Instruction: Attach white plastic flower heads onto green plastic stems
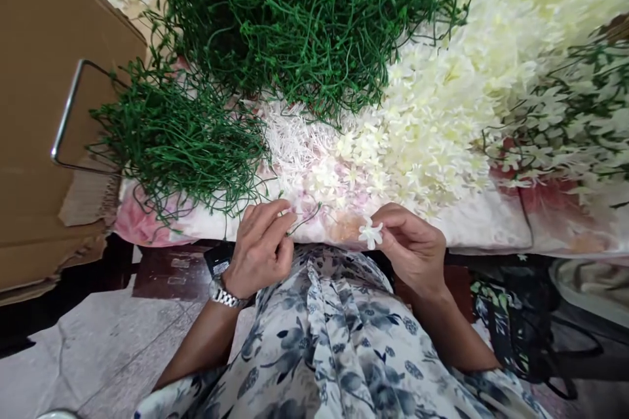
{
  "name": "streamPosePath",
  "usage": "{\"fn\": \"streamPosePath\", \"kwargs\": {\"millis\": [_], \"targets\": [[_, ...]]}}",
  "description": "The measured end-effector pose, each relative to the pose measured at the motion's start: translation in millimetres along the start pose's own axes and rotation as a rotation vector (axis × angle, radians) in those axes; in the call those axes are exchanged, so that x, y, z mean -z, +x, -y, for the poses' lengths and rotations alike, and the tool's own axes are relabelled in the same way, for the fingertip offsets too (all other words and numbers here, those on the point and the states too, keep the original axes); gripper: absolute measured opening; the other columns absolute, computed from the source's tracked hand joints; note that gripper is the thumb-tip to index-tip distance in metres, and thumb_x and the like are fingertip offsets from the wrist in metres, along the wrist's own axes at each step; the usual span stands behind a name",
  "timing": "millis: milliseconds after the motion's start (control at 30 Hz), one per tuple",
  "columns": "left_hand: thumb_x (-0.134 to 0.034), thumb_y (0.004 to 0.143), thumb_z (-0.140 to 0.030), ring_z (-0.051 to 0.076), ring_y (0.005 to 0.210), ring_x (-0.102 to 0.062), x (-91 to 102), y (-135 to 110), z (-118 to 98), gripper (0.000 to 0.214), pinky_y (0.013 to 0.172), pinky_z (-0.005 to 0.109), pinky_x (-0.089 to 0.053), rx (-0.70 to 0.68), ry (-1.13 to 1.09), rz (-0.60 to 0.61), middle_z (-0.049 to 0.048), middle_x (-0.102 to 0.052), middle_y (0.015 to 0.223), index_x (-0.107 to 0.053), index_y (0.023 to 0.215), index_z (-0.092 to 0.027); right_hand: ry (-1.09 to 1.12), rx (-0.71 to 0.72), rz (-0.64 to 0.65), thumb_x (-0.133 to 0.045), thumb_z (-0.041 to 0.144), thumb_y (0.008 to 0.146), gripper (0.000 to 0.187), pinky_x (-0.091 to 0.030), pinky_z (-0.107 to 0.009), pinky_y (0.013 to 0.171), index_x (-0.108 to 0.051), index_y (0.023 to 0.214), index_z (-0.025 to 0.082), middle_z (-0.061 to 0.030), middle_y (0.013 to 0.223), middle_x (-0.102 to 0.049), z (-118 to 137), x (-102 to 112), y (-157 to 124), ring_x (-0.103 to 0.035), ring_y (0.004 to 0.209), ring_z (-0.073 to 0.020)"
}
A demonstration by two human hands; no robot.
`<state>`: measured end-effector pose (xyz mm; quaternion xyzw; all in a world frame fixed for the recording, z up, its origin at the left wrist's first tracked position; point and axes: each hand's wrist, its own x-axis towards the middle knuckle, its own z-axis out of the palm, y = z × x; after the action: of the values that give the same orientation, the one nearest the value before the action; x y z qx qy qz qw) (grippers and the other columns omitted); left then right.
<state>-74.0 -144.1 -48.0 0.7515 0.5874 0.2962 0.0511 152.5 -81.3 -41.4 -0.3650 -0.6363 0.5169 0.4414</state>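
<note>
In my right hand [411,245] a small white artificial flower [370,234] is pinched between thumb and fingertips, its petals facing left. My left hand [263,249], with a metal watch on its wrist, is closed on a thin green artificial stem [305,218] that sticks out to the right. The two hands are apart, just over the near edge of the flower-patterned cloth [339,226]. Close beyond my left hand lies a small heap of green stems [187,144]. Loose cream-white blossoms [432,124] are piled beyond my right hand.
A larger mound of green stems [304,19] rises at the back. Thin white pieces [292,141] lie between the heaps. On the right are stems bearing white flowers [565,118]. A cardboard box [59,78] and a bent metal bar [69,111] stand at the left.
</note>
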Motion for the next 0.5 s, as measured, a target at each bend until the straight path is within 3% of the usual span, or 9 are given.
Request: {"fn": "streamPosePath", "kwargs": {"millis": [200,367,500], "targets": [[-0.058,0.074,-0.028,0.024,0.081,-0.052,-4.0,20.6,-25.0,0.024,0.071,0.039,-0.034,0.027,0.231,0.037,0.0104,-0.062,0.092,-0.059,0.095,-0.016,-0.042,0.01,-0.023,-0.059,0.011,0.077,0.009,-0.04,-0.025,0.06,-0.063,0.081,0.019,-0.0004,0.07,-0.057,0.3,-0.2,0.0,-0.052,0.065,-0.0111],[-0.051,0.079,-0.017,0.022,0.074,-0.047,-18.0,37.5,-30.4,0.008,0.07,0.038,-0.03,0.048,0.318,0.158,0.0059,-0.056,0.071,-0.056,0.073,-0.018,-0.1,0.027,-0.042,-0.059,0.013,0.076,0.007,-0.04,-0.025,0.059,-0.062,0.079,0.019,-0.0002,0.069,-0.057,-1.7,3.1,-1.3,-0.052,0.064,-0.011],[-0.051,0.079,-0.015,0.021,0.074,-0.049,-18.0,37.1,-26.2,0.01,0.072,0.039,-0.033,0.124,0.207,0.075,0.0043,-0.057,0.069,-0.053,0.071,-0.018,-0.105,0.009,-0.058,-0.059,0.014,0.076,0.006,-0.041,-0.025,0.058,-0.062,0.077,0.019,0.0001,0.068,-0.057,-3.6,6.4,-3.2,-0.052,0.063,-0.0111]]}}
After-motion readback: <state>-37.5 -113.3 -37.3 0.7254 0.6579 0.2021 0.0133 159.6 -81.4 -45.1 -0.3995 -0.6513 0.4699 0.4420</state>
